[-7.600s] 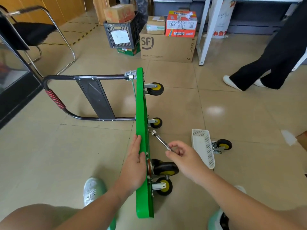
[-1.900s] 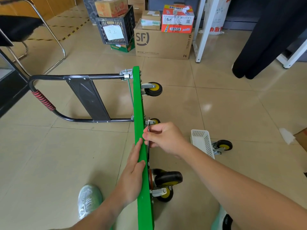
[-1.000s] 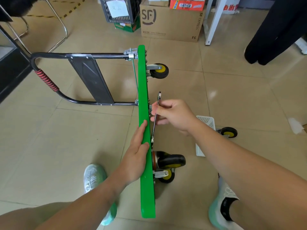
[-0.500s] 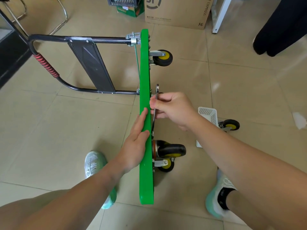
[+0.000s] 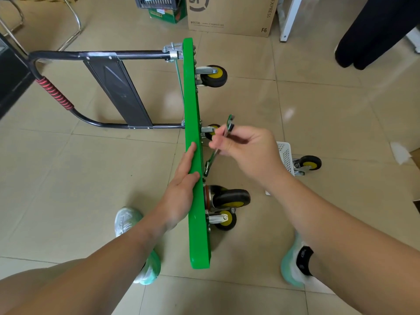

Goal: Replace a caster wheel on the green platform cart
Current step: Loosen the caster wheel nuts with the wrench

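The green platform cart stands on its long edge on the floor, its wheels facing right and its black handle lying out to the left. My left hand rests flat on the deck's upper edge. My right hand grips a metal wrench, whose lower end sits against the underside just above a large caster wheel with a yellow hub. Below that is a smaller caster. Two more casters are mounted further along. A loose caster lies on the floor to the right.
A white perforated basket lies beside the loose caster. Cardboard boxes and a black crate stand at the back, with a white table leg. A person's dark trouser legs are at top right. A chair frame is at top left.
The wrench's upper end has swung away from the deck to the right, with my right hand turning it. My left hand keeps its place on the cart's edge. The camera has tilted further down.
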The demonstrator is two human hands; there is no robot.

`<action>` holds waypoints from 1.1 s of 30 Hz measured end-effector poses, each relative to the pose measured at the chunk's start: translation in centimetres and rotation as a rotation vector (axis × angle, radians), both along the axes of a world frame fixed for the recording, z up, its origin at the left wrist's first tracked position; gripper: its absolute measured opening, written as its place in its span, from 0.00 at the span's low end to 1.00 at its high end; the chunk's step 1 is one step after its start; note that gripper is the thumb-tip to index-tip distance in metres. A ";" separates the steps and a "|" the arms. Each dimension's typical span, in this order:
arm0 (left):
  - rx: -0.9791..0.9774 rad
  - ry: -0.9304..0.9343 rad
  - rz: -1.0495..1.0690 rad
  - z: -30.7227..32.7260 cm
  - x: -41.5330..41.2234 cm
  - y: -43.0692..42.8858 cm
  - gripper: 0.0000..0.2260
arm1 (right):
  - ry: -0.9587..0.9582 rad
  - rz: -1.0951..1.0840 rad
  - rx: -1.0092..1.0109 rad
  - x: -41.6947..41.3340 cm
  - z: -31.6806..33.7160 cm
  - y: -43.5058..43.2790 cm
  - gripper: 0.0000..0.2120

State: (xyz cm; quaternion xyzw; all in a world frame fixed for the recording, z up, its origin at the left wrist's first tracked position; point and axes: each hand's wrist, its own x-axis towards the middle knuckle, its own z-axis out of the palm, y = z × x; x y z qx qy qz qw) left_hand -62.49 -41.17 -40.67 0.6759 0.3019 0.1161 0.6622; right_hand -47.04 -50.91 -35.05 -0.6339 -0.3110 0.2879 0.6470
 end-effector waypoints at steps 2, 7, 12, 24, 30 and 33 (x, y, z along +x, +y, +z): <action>0.005 -0.005 0.005 0.1 0.1 -0.1 0.30 | 0.084 0.021 -0.034 1.1 0.1 1.1 0.05; 0.002 0.000 0.009 -0.1 0.1 -0.1 0.30 | 0.233 0.100 -0.120 3.4 -0.6 3.6 0.02; 0.045 0.022 -0.001 -0.2 -0.1 -0.2 0.31 | 0.298 0.166 -0.208 4.1 -1.8 5.4 0.02; 0.060 0.026 -0.003 0.1 -0.1 -0.4 0.31 | 0.231 0.228 -0.248 3.4 -2.9 5.7 0.04; 0.065 0.029 -0.009 0.3 0.0 -0.4 0.32 | 0.093 0.225 -0.208 1.7 -1.6 4.2 0.05; 0.079 0.022 -0.020 0.2 -0.1 -0.3 0.32 | 0.069 0.200 -0.147 0.5 -1.0 3.0 0.07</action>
